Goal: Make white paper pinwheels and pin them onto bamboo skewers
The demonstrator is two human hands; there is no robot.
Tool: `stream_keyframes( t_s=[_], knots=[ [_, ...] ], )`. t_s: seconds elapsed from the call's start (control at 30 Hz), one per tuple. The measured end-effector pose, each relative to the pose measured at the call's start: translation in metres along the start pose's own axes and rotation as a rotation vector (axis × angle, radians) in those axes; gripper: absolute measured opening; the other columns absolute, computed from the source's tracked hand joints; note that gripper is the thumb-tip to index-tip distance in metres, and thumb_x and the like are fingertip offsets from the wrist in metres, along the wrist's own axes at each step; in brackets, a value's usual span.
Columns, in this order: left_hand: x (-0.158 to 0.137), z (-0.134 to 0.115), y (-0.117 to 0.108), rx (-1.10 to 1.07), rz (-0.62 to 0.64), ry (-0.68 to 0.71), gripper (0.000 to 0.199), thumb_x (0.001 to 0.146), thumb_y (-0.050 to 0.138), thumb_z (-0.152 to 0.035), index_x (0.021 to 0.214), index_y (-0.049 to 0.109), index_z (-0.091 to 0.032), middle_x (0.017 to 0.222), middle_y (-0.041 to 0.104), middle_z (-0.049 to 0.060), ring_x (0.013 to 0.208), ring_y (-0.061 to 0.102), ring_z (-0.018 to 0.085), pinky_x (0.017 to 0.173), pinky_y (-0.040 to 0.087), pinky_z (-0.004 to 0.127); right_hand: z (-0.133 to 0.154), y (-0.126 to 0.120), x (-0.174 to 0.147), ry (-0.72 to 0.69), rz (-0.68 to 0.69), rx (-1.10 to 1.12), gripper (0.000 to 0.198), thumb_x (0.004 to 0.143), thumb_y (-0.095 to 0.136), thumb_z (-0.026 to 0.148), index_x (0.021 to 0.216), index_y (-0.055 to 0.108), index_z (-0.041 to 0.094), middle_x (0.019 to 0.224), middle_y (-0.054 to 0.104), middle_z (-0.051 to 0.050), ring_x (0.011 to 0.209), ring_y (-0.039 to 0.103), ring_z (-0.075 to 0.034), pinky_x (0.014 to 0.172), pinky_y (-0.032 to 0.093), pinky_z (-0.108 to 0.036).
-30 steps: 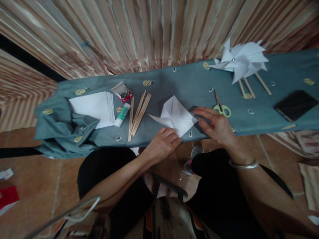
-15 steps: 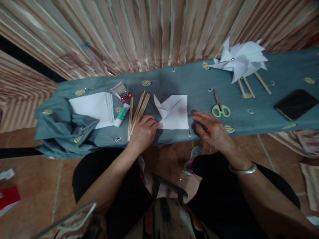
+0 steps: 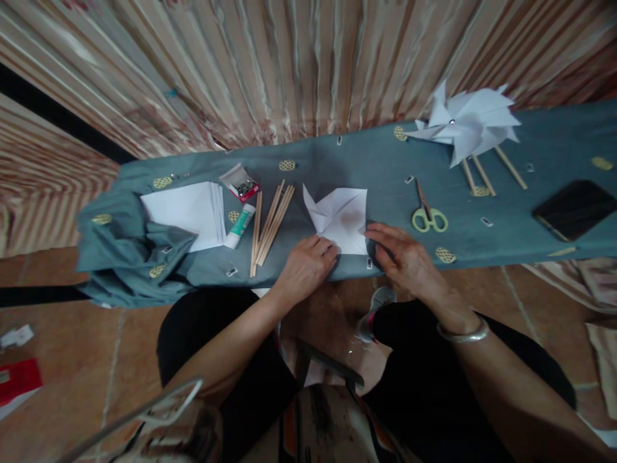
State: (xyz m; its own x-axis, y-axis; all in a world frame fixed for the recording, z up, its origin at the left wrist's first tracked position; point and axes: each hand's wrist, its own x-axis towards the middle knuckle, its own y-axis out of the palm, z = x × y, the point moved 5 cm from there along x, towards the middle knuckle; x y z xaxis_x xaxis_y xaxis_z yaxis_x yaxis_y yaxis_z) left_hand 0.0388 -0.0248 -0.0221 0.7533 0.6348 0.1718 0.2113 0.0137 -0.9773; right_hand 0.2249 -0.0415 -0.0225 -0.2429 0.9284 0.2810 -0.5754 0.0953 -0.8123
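- Your left hand [image 3: 308,265] rests on the near-left corner of the folded paper [image 3: 351,222], fingers bent; you can't tell from here whether they pinch it or only press down.
- Your right hand [image 3: 407,260] is at the paper's right edge, thumb and fingers parted, the fingertips seeming to touch that edge.
- The paper lies on the blue-grey cloth [image 3: 380,161] between your hands, with folds raised on its left and far sides.
- Just left of the paper you have thin wooden sticks [image 3: 274,225]; farther left, a glue stick [image 3: 240,225], an open red box [image 3: 243,186] of small metal pieces, then a stack of white sheets [image 3: 186,212].
- Right of the paper are green-handled scissors [image 3: 427,215].
- Well to its far right lie white paper pinwheels [image 3: 472,122] on sticks, and right of it, farthest off, a dark flat object [image 3: 576,209].
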Motion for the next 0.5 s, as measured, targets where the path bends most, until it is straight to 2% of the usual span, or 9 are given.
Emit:
stream_keyframes(
  t_s=[0.37, 0.5],
  knots=[
    [0.005, 0.003, 0.003, -0.018, 0.038, -0.029, 0.012, 0.095, 0.054, -0.015, 0.1, 0.064, -0.012, 0.098, 0.066, 0.007, 0.094, 0.061, 0.022, 0.077, 0.053, 0.031, -0.007, 0.002, 0.005, 0.071, 0.021, 0.153, 0.044, 0.086, 0.046, 0.011, 0.119, 0.07, 0.027, 0.131, 0.068, -0.006, 0.126, 0.061, -0.023, 0.111, 0.046, -0.05],
    [0.006, 0.008, 0.004, -0.067, 0.017, -0.075, 0.014, 0.096, 0.052, -0.016, 0.099, 0.065, -0.013, 0.098, 0.068, 0.008, 0.091, 0.063, 0.021, 0.075, 0.054, 0.031, -0.011, 0.006, 0.01, 0.095, 0.071, 0.275, 0.049, 0.084, 0.046, 0.01, 0.121, 0.07, 0.03, 0.141, 0.061, -0.005, 0.134, 0.054, -0.022, 0.113, 0.043, -0.048]
  ],
)
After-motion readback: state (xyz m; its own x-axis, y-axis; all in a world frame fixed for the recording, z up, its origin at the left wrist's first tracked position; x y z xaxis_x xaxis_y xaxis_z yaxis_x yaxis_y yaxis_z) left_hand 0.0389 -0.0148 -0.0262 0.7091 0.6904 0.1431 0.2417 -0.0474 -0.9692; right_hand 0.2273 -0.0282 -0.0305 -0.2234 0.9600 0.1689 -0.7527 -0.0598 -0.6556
